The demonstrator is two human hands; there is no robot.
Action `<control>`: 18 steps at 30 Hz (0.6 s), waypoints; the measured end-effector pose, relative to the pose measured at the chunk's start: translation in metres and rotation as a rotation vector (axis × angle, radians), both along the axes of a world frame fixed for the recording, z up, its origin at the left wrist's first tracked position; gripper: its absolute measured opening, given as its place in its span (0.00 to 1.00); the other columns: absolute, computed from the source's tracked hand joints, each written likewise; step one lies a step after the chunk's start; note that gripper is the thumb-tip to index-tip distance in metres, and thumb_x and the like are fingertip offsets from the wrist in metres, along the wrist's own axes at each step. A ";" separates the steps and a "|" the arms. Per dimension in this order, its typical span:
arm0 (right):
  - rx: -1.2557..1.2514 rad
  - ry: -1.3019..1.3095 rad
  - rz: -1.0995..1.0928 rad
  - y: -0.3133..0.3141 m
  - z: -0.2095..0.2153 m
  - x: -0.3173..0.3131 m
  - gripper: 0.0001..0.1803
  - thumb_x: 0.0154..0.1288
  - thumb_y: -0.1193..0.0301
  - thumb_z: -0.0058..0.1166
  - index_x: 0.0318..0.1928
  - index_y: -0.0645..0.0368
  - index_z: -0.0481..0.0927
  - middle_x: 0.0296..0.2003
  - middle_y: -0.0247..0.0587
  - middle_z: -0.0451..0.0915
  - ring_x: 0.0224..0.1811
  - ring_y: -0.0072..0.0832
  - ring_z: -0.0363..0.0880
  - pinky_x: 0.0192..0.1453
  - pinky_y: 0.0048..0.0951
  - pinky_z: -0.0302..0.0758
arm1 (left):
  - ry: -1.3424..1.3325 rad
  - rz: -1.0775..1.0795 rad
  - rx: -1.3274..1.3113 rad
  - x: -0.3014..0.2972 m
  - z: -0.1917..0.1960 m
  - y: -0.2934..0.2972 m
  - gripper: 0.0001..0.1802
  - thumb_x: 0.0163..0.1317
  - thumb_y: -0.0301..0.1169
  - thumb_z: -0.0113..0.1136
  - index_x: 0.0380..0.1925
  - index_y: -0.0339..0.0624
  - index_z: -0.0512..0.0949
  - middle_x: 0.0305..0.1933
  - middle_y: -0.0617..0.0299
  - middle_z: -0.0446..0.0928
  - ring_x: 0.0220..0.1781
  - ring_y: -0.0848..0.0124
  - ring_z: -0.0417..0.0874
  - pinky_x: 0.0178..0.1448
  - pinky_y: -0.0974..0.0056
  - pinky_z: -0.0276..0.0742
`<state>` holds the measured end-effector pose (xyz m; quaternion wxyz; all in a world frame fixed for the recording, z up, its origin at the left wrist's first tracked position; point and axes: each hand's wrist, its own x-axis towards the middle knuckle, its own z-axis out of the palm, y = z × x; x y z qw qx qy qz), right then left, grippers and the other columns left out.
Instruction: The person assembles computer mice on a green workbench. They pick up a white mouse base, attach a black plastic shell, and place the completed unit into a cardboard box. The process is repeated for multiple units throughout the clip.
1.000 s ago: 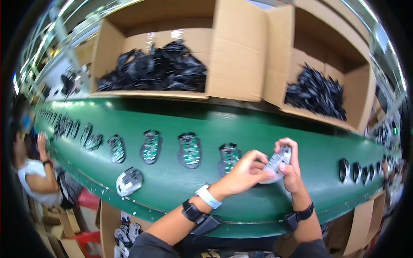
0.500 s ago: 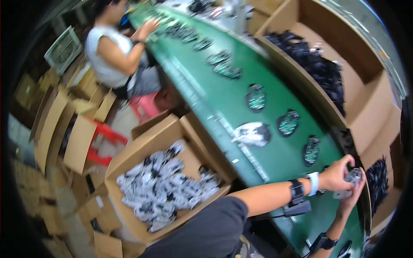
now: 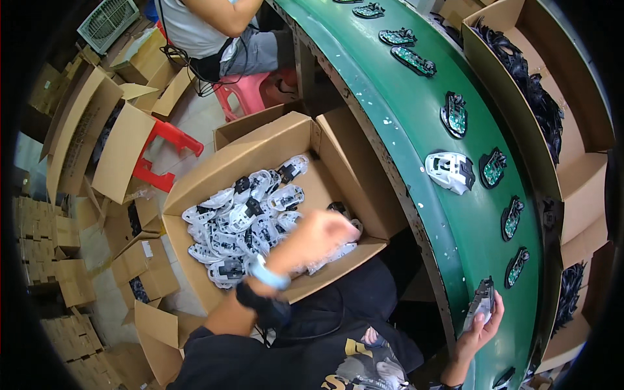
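My left hand (image 3: pixel 322 235) is over the right part of an open cardboard box (image 3: pixel 195 172) filled with white and black computer mouse shells (image 3: pixel 244 214). Motion smears its fingers, so whether they hold anything is unclear. Over the near part of the green conveyor belt (image 3: pixel 416 107), my right hand (image 3: pixel 482 328) grips a mouse shell (image 3: pixel 481 303), grey and black, tilted on its edge. Farther up the belt lies a white and black mouse shell (image 3: pixel 450 171). Beside it runs a line of black mouse bases with green circuit boards, the nearest base (image 3: pixel 517 267) just beyond my right hand.
Long cardboard boxes along the belt's right side hold black parts (image 3: pixel 526 84). A person (image 3: pixel 224 39) sits at the belt's far left on a pink stool (image 3: pixel 244 94). More cartons (image 3: pixel 127 156) and a red stool (image 3: pixel 166 153) crowd the floor at left.
My left hand has left my right hand and swung left from the belt to the box. My right hand keeps the mouse shell, now lower in view. The view has turned downward and left.
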<state>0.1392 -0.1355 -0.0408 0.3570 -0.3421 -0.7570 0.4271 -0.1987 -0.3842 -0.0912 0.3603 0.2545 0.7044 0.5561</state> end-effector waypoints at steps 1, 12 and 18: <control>-0.029 -0.005 -0.030 0.001 -0.006 0.004 0.42 0.71 0.47 0.63 0.69 0.70 0.71 0.62 0.51 0.78 0.63 0.38 0.80 0.67 0.38 0.76 | 0.002 0.097 -0.271 -0.035 -0.044 -0.016 0.11 0.73 0.30 0.60 0.42 0.37 0.89 0.32 0.56 0.89 0.32 0.74 0.86 0.36 0.64 0.80; -0.063 -0.005 0.015 0.007 -0.008 -0.004 0.40 0.68 0.48 0.63 0.66 0.70 0.74 0.58 0.50 0.81 0.60 0.37 0.81 0.68 0.40 0.76 | 1.155 0.164 -0.683 -0.171 -0.254 0.044 0.11 0.56 0.25 0.62 0.38 0.36 0.87 0.50 0.49 0.84 0.60 0.53 0.81 0.70 0.52 0.71; -0.073 0.003 0.028 0.007 -0.005 -0.010 0.37 0.67 0.50 0.65 0.64 0.69 0.76 0.57 0.49 0.82 0.58 0.35 0.83 0.67 0.36 0.75 | 1.127 0.236 -0.402 -0.160 -0.247 0.036 0.05 0.62 0.24 0.62 0.34 0.36 0.85 0.38 0.48 0.85 0.48 0.49 0.84 0.60 0.47 0.77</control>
